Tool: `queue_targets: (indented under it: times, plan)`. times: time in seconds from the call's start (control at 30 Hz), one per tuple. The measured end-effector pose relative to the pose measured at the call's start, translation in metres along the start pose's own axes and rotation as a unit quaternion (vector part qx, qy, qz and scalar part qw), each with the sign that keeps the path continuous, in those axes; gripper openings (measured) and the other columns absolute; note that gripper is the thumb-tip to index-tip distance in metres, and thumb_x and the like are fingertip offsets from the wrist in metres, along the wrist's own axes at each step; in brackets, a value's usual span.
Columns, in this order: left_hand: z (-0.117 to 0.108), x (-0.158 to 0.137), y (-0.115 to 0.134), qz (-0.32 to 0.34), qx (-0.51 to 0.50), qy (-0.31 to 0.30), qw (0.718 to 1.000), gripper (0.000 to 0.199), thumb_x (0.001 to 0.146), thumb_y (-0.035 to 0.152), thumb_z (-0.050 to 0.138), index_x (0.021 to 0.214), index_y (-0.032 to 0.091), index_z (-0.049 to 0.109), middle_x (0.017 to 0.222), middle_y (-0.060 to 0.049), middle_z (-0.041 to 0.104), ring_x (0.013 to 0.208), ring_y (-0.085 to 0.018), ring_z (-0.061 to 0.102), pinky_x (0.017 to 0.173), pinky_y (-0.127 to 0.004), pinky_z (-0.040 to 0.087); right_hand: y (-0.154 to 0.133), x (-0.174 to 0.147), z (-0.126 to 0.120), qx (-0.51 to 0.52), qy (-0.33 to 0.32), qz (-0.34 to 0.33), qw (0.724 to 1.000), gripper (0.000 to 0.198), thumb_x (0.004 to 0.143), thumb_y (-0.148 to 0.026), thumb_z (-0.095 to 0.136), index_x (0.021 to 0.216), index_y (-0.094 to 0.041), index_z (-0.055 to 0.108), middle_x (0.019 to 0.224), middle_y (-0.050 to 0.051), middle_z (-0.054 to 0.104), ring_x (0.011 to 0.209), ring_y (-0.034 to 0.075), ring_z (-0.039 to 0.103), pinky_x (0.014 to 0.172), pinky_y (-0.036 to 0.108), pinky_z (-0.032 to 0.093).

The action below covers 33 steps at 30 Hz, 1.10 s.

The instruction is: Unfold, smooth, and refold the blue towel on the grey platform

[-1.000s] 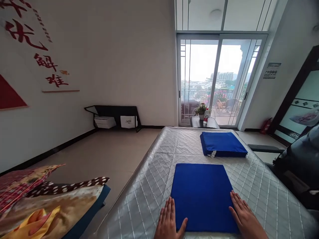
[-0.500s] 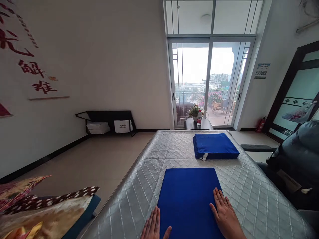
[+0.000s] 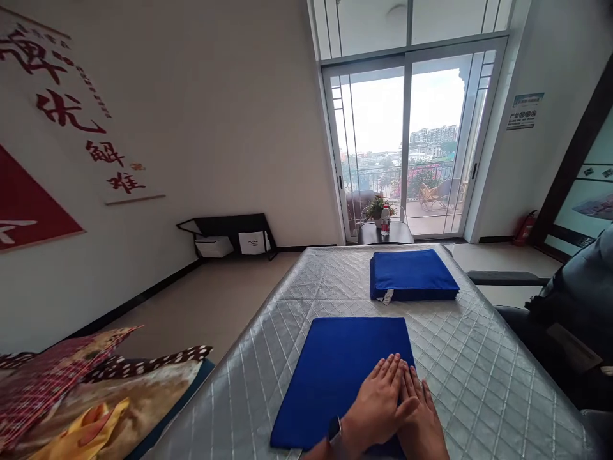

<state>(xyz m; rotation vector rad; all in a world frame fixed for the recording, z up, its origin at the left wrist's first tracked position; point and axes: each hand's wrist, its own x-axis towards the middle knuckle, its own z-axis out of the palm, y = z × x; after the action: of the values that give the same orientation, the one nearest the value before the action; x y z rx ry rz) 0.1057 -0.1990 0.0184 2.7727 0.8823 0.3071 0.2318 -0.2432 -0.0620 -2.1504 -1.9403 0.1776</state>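
A flat, folded piece of blue fabric [image 3: 330, 370] lies on the silver quilted table cover [image 3: 498, 358]. My left hand [image 3: 383, 396], with a dark watch on its wrist, rests flat near the right edge of this fabric, fingers stretched out. Right beside it, my right hand [image 3: 420, 412] lies flat along the same edge, the two hands touching and partly overlapping at the thumbs. Neither hand grips anything. Farther back sits a stack of folded blue fabric pieces [image 3: 412, 275] with a white label hanging from its front.
At the lower left is a pile of patterned cushions and cloth [image 3: 143, 383]. A dark chair [image 3: 579, 294] stands along the right side. Beyond the table, a small black table [image 3: 407, 236] bears a plant [image 3: 377, 207] and a bottle [image 3: 385, 222] before glass sliding doors.
My left hand has moved from the fabric's left edge across to its right edge, next to my right hand. The camera view has turned left.
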Motion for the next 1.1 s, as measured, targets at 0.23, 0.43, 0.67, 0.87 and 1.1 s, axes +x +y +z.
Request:
queue_targets:
  times: [0.23, 0.43, 0.67, 0.87, 1.1]
  plan:
    - [0.020, 0.026, -0.004, -0.002, -0.035, -0.031, 0.999, 0.067, 0.104, 0.053, 0.013, 0.158, 0.014, 0.012, 0.165, -0.009, 0.016, 0.152, -0.021, 0.010, 0.124, -0.041, 0.018, 0.001, 0.000, 0.011, 0.018, 0.037, -0.005, 0.999, 0.060, 0.091, -0.025, 0.038, 0.151, -0.031, 0.039, 0.160, -0.003, 0.030, 0.151, 0.026, 0.016, 0.124, 0.051, 0.009]
    - [0.021, 0.005, -0.019, -0.015, 0.007, -0.007, 1.000, 0.063, 0.105, 0.049, 0.014, 0.159, 0.017, 0.008, 0.165, -0.006, 0.014, 0.152, -0.020, 0.011, 0.124, -0.039, 0.021, -0.002, -0.001, -0.002, 0.012, -0.003, 0.021, 1.000, 0.060, 0.094, -0.029, 0.031, 0.153, -0.018, 0.034, 0.161, 0.002, 0.022, 0.150, 0.025, 0.016, 0.123, 0.050, 0.012]
    - [0.017, -0.034, -0.057, -0.038, 0.048, 0.034, 0.998, 0.065, 0.104, 0.053, 0.021, 0.158, 0.023, 0.002, 0.165, -0.003, 0.014, 0.151, -0.021, 0.016, 0.123, -0.040, 0.025, -0.003, 0.001, -0.010, -0.014, -0.007, 0.036, 0.999, 0.069, 0.096, -0.051, 0.029, 0.153, -0.013, 0.033, 0.161, 0.005, 0.023, 0.150, 0.026, 0.019, 0.122, 0.051, 0.018]
    - [0.006, -0.079, -0.108, -0.102, 0.072, 0.044, 0.991, 0.071, 0.102, 0.058, 0.026, 0.158, 0.021, 0.001, 0.164, -0.006, 0.015, 0.151, -0.024, 0.020, 0.122, -0.044, 0.027, 0.001, 0.006, -0.007, -0.053, -0.025, 0.037, 0.998, 0.071, 0.094, -0.053, 0.026, 0.154, -0.015, 0.030, 0.162, 0.003, 0.021, 0.150, 0.024, 0.020, 0.122, 0.050, 0.020]
    - [-0.009, -0.126, -0.154, -0.165, 0.050, 0.061, 0.983, 0.074, 0.101, 0.060, 0.028, 0.158, 0.020, 0.004, 0.164, -0.008, 0.016, 0.150, -0.026, 0.020, 0.122, -0.045, 0.025, 0.022, 0.012, 0.009, -0.057, -0.018, 0.005, 0.998, 0.072, 0.092, -0.058, 0.028, 0.151, -0.020, 0.040, 0.160, 0.002, 0.026, 0.147, 0.025, 0.027, 0.120, 0.051, 0.025]
